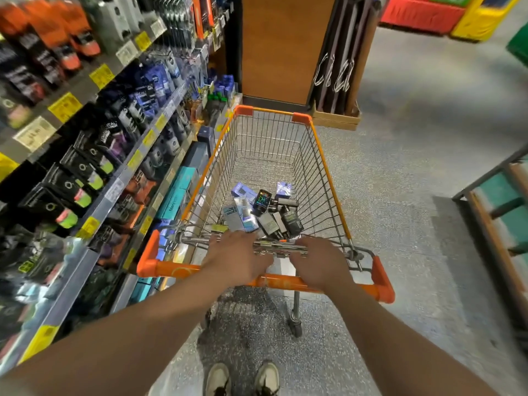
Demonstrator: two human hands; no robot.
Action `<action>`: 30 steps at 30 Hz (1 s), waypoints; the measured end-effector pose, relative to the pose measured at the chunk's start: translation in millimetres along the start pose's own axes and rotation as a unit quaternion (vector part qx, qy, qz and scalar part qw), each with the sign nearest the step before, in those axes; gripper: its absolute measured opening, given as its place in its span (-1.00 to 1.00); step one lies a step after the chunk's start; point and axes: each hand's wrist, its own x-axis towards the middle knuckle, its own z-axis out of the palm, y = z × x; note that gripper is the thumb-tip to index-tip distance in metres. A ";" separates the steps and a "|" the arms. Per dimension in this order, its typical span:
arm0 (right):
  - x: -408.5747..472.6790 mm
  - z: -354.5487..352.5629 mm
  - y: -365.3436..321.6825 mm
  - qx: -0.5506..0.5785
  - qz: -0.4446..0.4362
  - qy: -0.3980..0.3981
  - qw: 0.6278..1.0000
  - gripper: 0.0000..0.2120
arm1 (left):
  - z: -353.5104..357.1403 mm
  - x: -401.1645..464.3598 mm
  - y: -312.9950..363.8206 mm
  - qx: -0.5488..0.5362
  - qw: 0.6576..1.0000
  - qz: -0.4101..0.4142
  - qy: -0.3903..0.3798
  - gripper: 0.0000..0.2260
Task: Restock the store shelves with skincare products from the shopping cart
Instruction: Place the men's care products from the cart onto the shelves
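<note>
An orange-framed wire shopping cart [323, 155] stands in the aisle in front of me. On its floor lies a small pile of skincare products [264, 208]: blue boxes, dark bottles and pale cartons. My left hand [237, 257] and my right hand [318, 262] lie side by side, backs up, over the cart's chrome rear bar [197, 240], just beyond the orange push handle [285, 281]. The fingers of both hands curl down over that bar. The store shelves [94, 155] run along my left, filled with dark tubes, blue bottles and boxes behind yellow price tags.
A brown pillar [281, 47] stands ahead of the cart, with a cardboard box of dark bags [337, 115] beside it. A green and wooden rack [500, 201] is on the right. Open speckled floor [400, 167] lies between. My shoes [243, 380] show at the bottom.
</note>
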 end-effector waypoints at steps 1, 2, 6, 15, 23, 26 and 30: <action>0.6 0.3 1.0 0.001 -0.002 -0.001 1.000 -0.53 | 1.9 1.0 -1.1 -0.007 1.000 0.002 0.003 -0.26; 1.2 0.8 2.2 0.002 -0.005 -0.002 1.000 -0.52 | 3.1 1.4 -2.0 -0.017 1.000 0.005 0.009 -0.25; 3.9 5.3 7.5 0.005 -0.012 -0.002 1.000 -0.51 | 7.6 6.2 -5.2 -0.039 0.999 0.008 0.012 -0.09; 28.3 0.7 21.5 0.135 -0.002 -0.053 0.989 -0.55 | 1.2 14.0 -6.6 -0.010 0.999 0.001 -0.045 0.06; 61.9 -14.1 22.9 0.355 0.082 -0.013 0.931 -0.70 | -39.1 33.9 -4.5 -0.240 0.965 -0.104 -0.017 -0.34; 81.2 -20.7 20.9 0.376 0.091 -0.004 0.922 -0.74 | -47.5 58.2 -8.9 -0.272 0.957 -0.103 -0.003 -0.38; 106.0 -31.7 18.6 0.354 0.109 0.004 0.929 -0.71 | -60.4 91.3 -9.5 -0.272 0.959 -0.075 -0.018 -0.46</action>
